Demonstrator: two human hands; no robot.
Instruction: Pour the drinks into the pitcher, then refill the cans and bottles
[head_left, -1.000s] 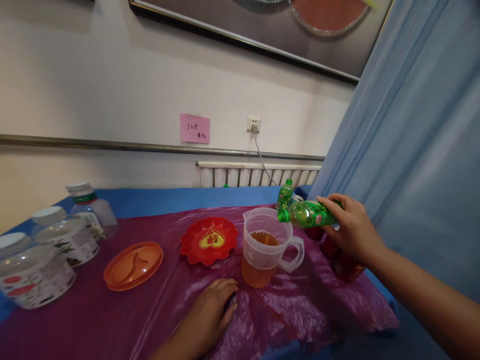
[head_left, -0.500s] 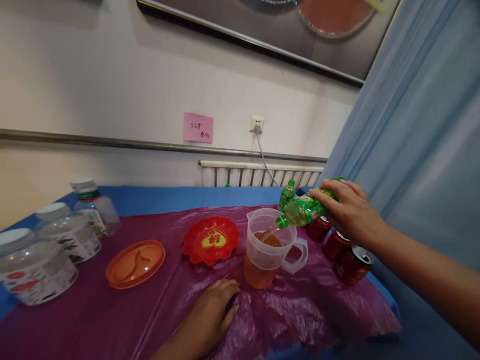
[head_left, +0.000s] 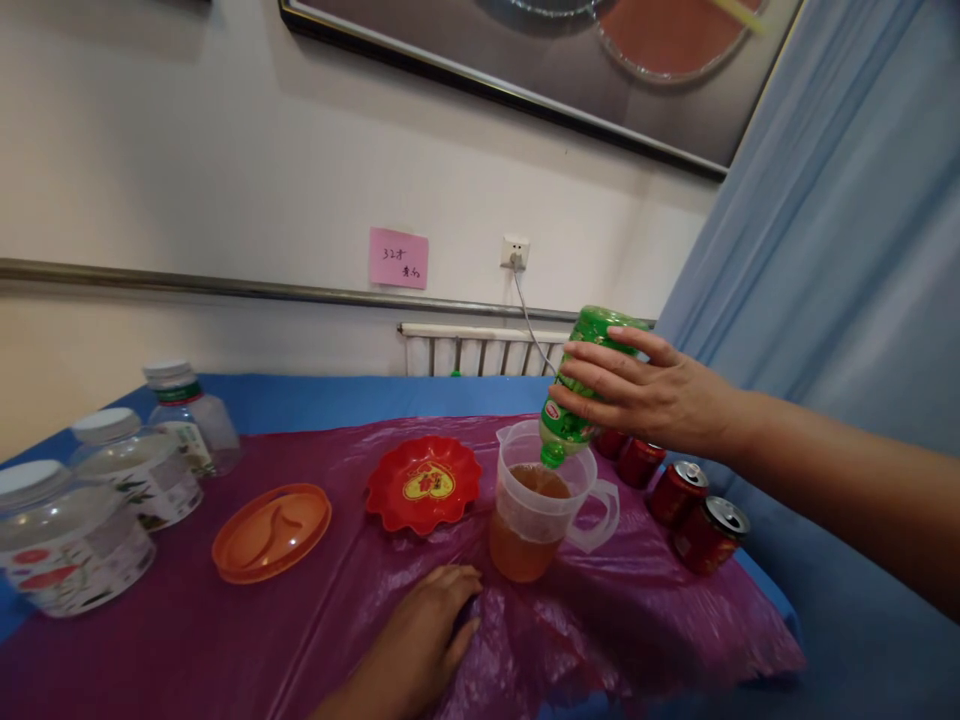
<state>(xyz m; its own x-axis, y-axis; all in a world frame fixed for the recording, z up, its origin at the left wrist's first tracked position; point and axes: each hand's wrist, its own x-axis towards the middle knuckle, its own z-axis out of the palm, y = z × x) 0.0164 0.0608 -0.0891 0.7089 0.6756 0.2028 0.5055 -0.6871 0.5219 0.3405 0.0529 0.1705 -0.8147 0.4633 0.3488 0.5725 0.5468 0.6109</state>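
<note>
My right hand (head_left: 645,395) grips a green plastic bottle (head_left: 574,415), upended almost vertically with its mouth down inside the rim of a clear plastic jug (head_left: 544,515). The jug holds orange-brown liquid to about half its height and stands on the purple plastic sheet (head_left: 285,620), handle turned to the right. My left hand (head_left: 427,635) lies flat, palm down, on the sheet just in front and left of the jug, holding nothing.
A red scalloped dish (head_left: 424,483) and an orange divided plate (head_left: 271,532) sit left of the jug. Three lidded clear jars (head_left: 71,545) stand at the far left. Several red cans (head_left: 690,510) are right of the jug. A blue curtain (head_left: 840,300) hangs right.
My right hand has swung the green bottle from lying level beside the jug to nearly upside down over its mouth, moving left and up. The left hand stayed put.
</note>
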